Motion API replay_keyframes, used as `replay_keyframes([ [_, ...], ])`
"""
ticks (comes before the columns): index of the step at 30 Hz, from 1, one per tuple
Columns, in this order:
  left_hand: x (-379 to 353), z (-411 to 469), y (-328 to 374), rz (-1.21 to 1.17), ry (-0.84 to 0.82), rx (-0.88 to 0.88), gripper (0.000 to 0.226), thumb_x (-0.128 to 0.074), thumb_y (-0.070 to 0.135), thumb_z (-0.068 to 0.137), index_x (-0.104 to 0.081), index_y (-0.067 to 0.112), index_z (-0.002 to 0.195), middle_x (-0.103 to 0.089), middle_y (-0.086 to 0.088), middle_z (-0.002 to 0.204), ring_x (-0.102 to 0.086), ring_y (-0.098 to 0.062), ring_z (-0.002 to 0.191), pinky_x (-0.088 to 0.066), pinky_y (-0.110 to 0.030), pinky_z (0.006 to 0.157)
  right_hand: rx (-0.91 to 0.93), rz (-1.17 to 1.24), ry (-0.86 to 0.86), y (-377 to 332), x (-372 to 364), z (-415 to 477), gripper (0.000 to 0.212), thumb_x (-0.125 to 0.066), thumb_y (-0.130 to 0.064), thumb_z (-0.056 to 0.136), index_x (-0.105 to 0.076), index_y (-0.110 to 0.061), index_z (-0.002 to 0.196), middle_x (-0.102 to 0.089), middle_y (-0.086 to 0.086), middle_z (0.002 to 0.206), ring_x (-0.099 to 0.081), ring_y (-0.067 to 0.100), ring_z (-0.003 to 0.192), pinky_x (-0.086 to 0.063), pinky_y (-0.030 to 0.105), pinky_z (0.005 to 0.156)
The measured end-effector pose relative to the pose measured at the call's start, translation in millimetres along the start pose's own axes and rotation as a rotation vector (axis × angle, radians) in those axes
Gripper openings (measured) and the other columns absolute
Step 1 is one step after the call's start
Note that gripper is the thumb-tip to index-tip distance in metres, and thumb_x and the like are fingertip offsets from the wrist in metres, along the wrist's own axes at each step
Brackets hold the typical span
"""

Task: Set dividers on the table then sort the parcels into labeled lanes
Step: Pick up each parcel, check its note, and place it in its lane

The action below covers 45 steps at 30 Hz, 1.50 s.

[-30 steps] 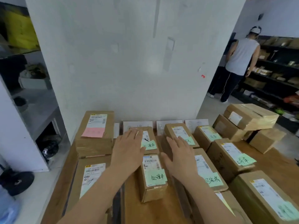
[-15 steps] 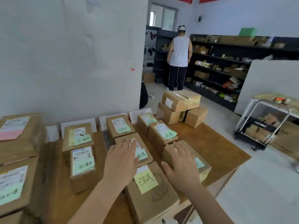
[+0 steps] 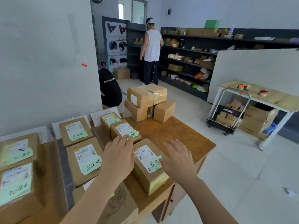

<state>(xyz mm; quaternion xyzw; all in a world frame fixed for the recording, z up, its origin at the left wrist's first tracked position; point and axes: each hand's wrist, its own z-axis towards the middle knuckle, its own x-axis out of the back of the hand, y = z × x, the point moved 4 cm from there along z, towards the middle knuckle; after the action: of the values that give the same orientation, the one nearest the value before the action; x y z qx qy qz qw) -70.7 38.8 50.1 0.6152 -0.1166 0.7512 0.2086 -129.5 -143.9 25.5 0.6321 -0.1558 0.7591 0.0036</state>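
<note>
across the table (image 3: 178, 136) lie sealed, labelled parcels (image 3: 150, 168).

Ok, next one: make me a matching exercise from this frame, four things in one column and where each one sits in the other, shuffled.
Things
1. stack of plain boxes
2. green box
3. tape rolls
4. folding trolley

Places
A. on the floor, against the side table's near end
B. at the far end of the wooden table
C. on top of the dark shelving
D. on the light side table

Pairs: 1-B, 2-C, 3-D, 4-A
</note>
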Motion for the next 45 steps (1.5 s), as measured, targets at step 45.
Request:
replay_keyframes([
  [45, -147.9, 506.3, 119.6, 0.139, 0.010, 0.298, 0.063, -0.051, 0.038, 0.095, -0.026, 0.017, 0.149, -0.031, -0.005, 0.153, -0.025, -0.023, 0.143, -0.026, -0.043, 0.115, 0.367, 0.080, -0.165, 229.6, -69.6, 528.2, 0.064, -0.058, -0.040, 0.088, -0.037, -0.018, 0.144, -0.039, 0.005, 0.149, -0.035, 0.025, 0.137, -0.033, 0.038, 0.109],
])
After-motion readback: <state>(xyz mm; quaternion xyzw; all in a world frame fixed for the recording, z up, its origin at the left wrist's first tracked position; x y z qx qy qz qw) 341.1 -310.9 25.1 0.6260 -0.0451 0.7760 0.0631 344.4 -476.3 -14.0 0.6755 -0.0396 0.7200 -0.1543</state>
